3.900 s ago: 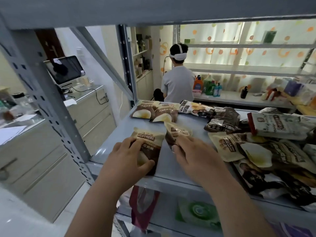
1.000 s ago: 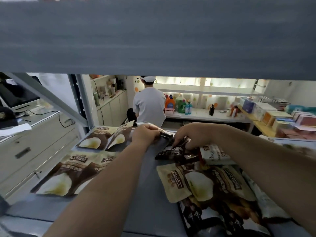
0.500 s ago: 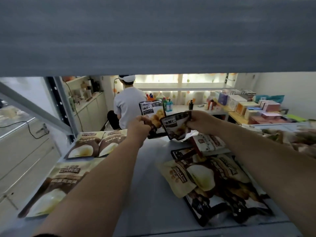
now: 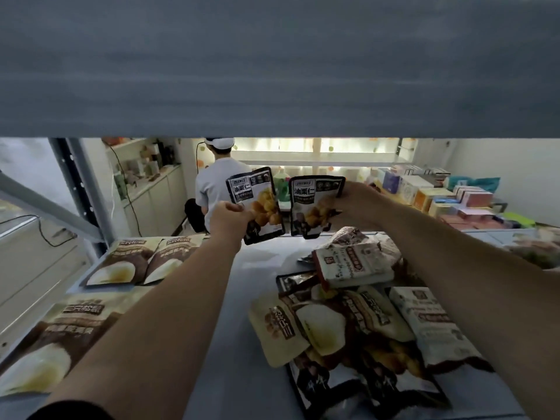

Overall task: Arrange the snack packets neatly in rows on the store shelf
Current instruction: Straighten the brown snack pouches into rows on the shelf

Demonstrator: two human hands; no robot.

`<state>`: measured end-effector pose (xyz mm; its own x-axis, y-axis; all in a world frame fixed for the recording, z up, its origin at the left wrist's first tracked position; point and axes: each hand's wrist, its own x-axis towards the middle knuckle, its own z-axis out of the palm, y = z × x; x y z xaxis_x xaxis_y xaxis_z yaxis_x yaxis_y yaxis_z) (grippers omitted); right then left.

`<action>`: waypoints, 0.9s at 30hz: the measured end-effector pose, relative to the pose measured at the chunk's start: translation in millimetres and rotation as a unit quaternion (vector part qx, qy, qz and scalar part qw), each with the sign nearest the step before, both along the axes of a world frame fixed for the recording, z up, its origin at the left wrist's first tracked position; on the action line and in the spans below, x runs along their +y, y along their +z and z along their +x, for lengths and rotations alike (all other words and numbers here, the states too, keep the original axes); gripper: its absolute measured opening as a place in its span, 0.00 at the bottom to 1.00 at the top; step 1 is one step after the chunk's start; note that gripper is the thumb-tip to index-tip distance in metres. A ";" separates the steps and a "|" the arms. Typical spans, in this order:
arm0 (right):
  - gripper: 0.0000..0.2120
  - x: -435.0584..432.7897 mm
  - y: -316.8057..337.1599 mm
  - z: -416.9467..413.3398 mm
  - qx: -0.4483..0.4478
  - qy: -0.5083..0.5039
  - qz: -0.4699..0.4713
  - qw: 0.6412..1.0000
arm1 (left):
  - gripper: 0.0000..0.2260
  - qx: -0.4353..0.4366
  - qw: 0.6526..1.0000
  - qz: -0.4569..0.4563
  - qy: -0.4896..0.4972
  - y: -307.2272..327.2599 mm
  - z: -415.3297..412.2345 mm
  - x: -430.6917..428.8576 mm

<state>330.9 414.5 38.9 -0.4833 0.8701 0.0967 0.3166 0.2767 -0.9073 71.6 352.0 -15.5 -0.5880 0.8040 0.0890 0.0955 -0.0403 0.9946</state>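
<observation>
Two dark packets hang upright over the shelf (image 4: 251, 268): the left hand (image 4: 228, 218) pinches the left packet (image 4: 257, 201), the right hand (image 4: 356, 204) grips the right packet (image 4: 313, 204). Placement seems in hand; next they likely need laying flat, side by side, below both hands.
</observation>
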 end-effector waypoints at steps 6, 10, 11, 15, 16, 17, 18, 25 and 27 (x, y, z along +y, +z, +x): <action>0.07 23.8 -2.7 28.7 -0.037 -0.051 0.057 0.996 | 0.17 0.054 0.997 -0.005 -0.057 -7.6 17.6 23.8; 0.08 35.1 -15.9 38.3 -0.031 -0.016 0.012 0.999 | 0.11 0.133 0.986 -0.060 -0.080 0.6 42.7 20.0; 0.10 35.9 -16.6 38.9 -0.025 0.007 -0.008 1.000 | 0.11 0.132 0.986 -0.063 -0.078 0.8 45.1 21.2; 0.10 40.5 -18.2 39.4 -0.064 0.018 -0.011 0.998 | 0.13 0.101 0.989 -0.077 -0.082 -2.8 47.4 26.1; 0.11 42.6 -17.3 41.6 -0.073 0.012 -0.004 0.997 | 0.15 0.090 0.989 -0.080 -0.086 -2.6 48.8 26.7; 0.12 46.5 -16.9 44.4 -0.078 0.011 0.002 0.997 | 0.17 0.080 0.989 -0.080 -0.090 -3.7 48.8 28.8; 0.12 50.4 -15.3 48.0 -0.091 0.011 0.007 0.996 | 0.18 0.071 0.990 -0.081 -0.097 -3.2 50.1 29.2; 0.04 60.3 -5.6 70.9 -0.137 -0.012 0.012 0.990 | 0.17 0.081 0.984 -0.080 -0.138 -0.7 61.9 36.0; 0.05 64.0 -5.2 73.9 -0.136 -0.023 0.003 0.990 | 0.17 0.092 0.983 -0.081 -0.135 -1.2 64.7 37.9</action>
<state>404.8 478.5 33.7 -0.4525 0.8914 -0.0262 0.5620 0.2622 -0.7845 136.3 389.9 -16.8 -0.3362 0.9413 0.0318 0.2812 0.0681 0.9572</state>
